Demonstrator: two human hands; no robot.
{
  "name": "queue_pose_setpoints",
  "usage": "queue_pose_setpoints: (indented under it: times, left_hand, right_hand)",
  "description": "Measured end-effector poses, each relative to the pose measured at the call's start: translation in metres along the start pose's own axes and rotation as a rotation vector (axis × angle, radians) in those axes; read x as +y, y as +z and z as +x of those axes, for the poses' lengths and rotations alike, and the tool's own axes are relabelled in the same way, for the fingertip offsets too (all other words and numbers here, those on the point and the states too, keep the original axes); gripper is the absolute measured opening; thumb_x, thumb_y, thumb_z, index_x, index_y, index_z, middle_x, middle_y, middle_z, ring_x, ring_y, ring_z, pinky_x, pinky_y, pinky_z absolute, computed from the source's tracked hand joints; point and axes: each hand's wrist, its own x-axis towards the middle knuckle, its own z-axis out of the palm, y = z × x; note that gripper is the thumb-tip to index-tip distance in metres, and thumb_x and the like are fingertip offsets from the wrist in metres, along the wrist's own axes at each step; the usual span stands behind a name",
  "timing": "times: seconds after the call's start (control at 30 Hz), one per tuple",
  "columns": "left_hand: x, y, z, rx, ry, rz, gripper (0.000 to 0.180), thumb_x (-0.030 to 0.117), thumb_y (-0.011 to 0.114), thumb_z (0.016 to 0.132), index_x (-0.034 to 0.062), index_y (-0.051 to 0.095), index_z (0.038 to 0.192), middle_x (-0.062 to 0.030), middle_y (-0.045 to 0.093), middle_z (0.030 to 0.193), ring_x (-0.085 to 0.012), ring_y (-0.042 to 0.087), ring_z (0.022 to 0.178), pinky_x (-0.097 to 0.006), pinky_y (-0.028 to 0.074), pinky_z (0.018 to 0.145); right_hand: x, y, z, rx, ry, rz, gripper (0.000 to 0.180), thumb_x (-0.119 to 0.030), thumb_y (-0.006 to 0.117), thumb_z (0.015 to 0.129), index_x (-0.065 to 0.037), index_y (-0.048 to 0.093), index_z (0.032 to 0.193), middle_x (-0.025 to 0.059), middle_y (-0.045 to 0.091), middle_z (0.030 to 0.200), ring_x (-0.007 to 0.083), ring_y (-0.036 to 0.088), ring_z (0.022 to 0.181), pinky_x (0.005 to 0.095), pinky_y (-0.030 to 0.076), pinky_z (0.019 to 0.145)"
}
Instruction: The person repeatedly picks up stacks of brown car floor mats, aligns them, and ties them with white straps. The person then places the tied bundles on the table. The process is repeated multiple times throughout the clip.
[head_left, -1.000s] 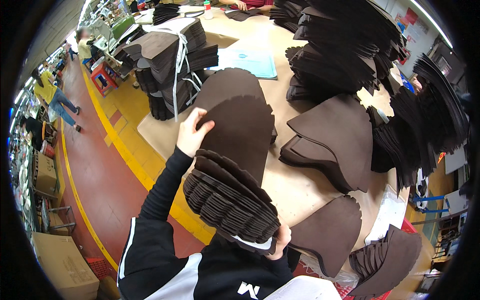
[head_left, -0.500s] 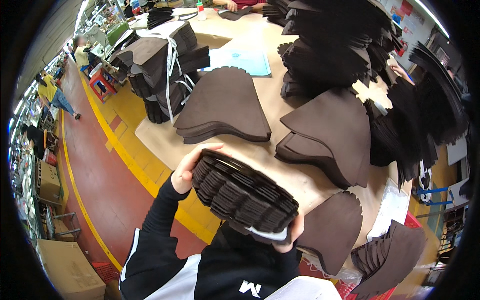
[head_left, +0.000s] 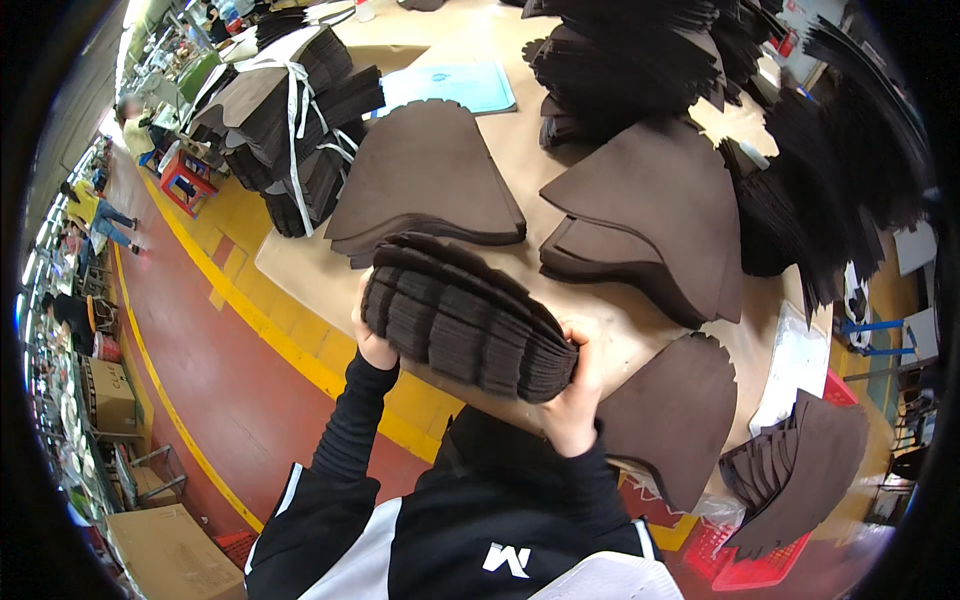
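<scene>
Between my two hands is a thick stack of dark brown cut sheets (head_left: 455, 325), its notched edges turned toward me. My left hand (head_left: 373, 338) is closed around the stack's left end, partly hidden behind it. At the other end my right hand (head_left: 578, 385) grips the sheets, thumb along the upper corner. Just beyond lies a low pile of brown curved pieces (head_left: 420, 170) on the paper-covered table (head_left: 300, 265). Another pile of the same pieces (head_left: 650, 215) sits to its right. More brown pieces (head_left: 675, 420) lie by my right forearm.
A bundle tied with white strips (head_left: 265, 100) stands at the far left. Tall dark stacks (head_left: 630, 80) rise at the back right. A blue sheet (head_left: 450, 85) lies farther back. Fanned pieces (head_left: 800, 470) rest over a red crate (head_left: 765, 570). A red-floored aisle (head_left: 210, 360) runs along the left.
The stack in my hands has moved slightly up and left and turned, and its sheets are now pressed together at the right end. My right hand has risen and shows more fully.
</scene>
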Motion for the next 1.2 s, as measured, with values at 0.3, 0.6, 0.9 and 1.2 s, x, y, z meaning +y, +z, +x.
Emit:
queue_pose_setpoints:
  times: [0.3, 0.6, 0.9, 1.2]
  left_hand:
    - [0.0, 0.009, -0.004, -0.285, -0.094, -0.055, 0.025, 0.01, 0.065, 0.086, -0.0012, 0.056, 0.106, -0.0168, 0.063, 0.106, -0.0238, 0.061, 0.101, -0.034, 0.048, 0.091]
    - [-0.014, 0.01, -0.039, -0.159, 0.19, 0.519, 0.034, 0.005, 0.061, 0.079, -0.0035, 0.06, 0.112, -0.0102, 0.065, 0.09, -0.0187, 0.061, 0.074, -0.031, 0.05, 0.072]
    - [0.032, 0.011, -0.033, -0.458, -0.398, -0.274, 0.075, 0.043, 0.079, 0.076, -0.0011, 0.048, 0.128, -0.0111, 0.056, 0.121, -0.0241, 0.053, 0.112, -0.035, 0.04, 0.098]
    - [0.078, 0.045, -0.003, -1.373, -1.1, -0.89, 0.12, 0.036, 0.095, 0.054, 0.0056, 0.025, 0.147, -0.0134, 0.04, 0.137, -0.0229, 0.044, 0.122, -0.034, 0.044, 0.096]
  right_hand:
    - [0.013, -0.023, 0.007, -0.132, -0.02, -0.104, 0.058, -0.01, 0.081, 0.062, -0.007, 0.055, 0.113, 0.011, 0.061, 0.112, 0.0307, 0.056, 0.105, 0.0407, 0.04, 0.095]
    - [0.003, -0.036, -0.003, -0.022, 0.001, 0.048, 0.04, -0.006, 0.082, 0.064, -0.003, 0.064, 0.099, 0.0104, 0.068, 0.092, 0.0293, 0.065, 0.086, 0.0345, 0.05, 0.08]
    - [0.015, -0.054, -0.006, -0.067, 0.321, 0.138, 0.055, 0.003, 0.083, 0.061, 0.001, 0.064, 0.112, 0.0102, 0.071, 0.093, 0.0142, 0.065, 0.082, 0.0282, 0.051, 0.078]
    - [0.061, -0.064, -0.021, 0.14, 0.3, 0.349, 0.042, 0.002, 0.08, 0.065, 0.004, 0.063, 0.104, 0.008, 0.068, 0.105, 0.0153, 0.062, 0.095, 0.0328, 0.051, 0.083]
